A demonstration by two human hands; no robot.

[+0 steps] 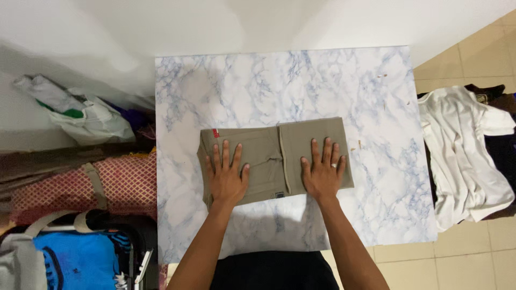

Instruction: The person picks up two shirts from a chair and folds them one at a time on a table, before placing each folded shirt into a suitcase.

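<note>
With my left hand [227, 177] and right hand [322, 173] spread flat, each grip open and closing on nothing, atop the folded khaki trousers [274, 158] lying mid-tabletop [376, 96], I'd press evenly outward, smoothing creases without shifting the fold.

Khaki trousers [274, 156] — folded, flat, mid-table.

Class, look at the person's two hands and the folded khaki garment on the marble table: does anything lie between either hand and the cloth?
Nothing visible does. The left hand and right hand both lie flat, fingers spread, directly on the garment.
</note>
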